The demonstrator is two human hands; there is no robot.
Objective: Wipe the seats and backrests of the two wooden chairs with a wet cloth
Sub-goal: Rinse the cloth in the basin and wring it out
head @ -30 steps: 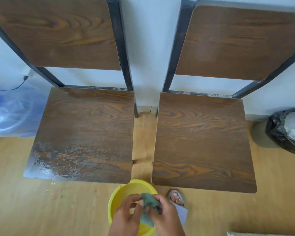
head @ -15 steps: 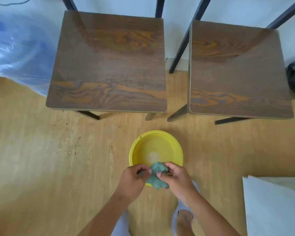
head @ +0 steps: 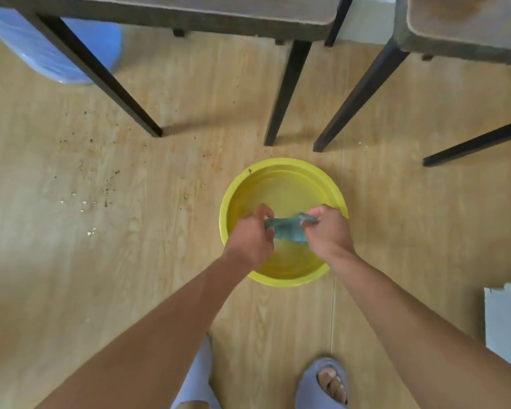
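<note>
A wet teal cloth (head: 286,230) is stretched between my left hand (head: 251,236) and my right hand (head: 329,231), both closed on its ends. The hands are over a yellow basin (head: 281,178) with water that stands on the floor. Only the front edges of the two wooden chairs show at the top: the left chair's seat (head: 189,13) and the right chair's seat (head: 466,25), with their dark legs slanting down to the floor just behind the basin. The backrests are out of view.
The floor is light wood laminate with crumbs and specks (head: 95,184) at the left. A blue plastic container (head: 71,51) stands behind the left chair's leg. A white board (head: 506,323) lies at the right. My slippered feet (head: 328,382) are below the basin.
My view has tipped down from the seats to the floor. My hands have gone lower into the basin and pulled apart, spreading the cloth that was bunched between them.
</note>
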